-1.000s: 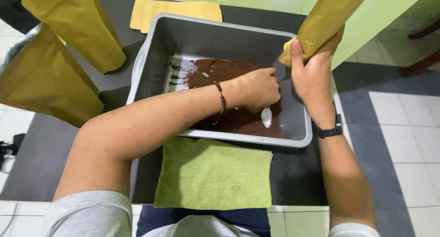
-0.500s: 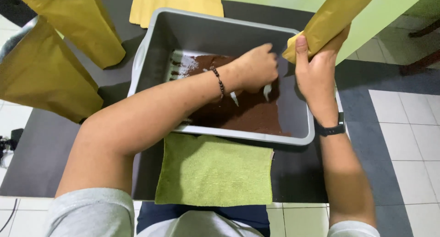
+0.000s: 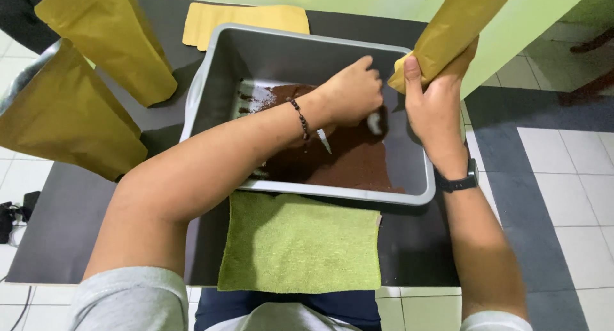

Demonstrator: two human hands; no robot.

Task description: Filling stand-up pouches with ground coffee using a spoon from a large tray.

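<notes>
A grey plastic tub [image 3: 300, 49] on a dark table holds brown ground powder [image 3: 348, 165] on its floor. My left hand [image 3: 352, 91] reaches across into the tub and is shut on a small white spoon [image 3: 374, 122], whose bowl sits just below the fingers. My right hand [image 3: 435, 110] grips the lower end of a tall mustard-yellow paper pouch [image 3: 457, 27] at the tub's right rim, tilted up to the right. The spoon is close to the pouch's lower end, beside my right thumb. Whether the spoon carries powder is hidden.
A green towel [image 3: 300, 241] lies in front of the tub at the table's near edge. Two filled yellow pouches [image 3: 109, 43] [image 3: 61, 123] stand at the left, and a flat one [image 3: 246, 17] lies behind the tub. Tiled floor [image 3: 563, 177] is at the right.
My left hand has risen from the powder near the tub's front and moved back and right with the spoon, toward the pouch. My right hand and the pouch have barely moved.
</notes>
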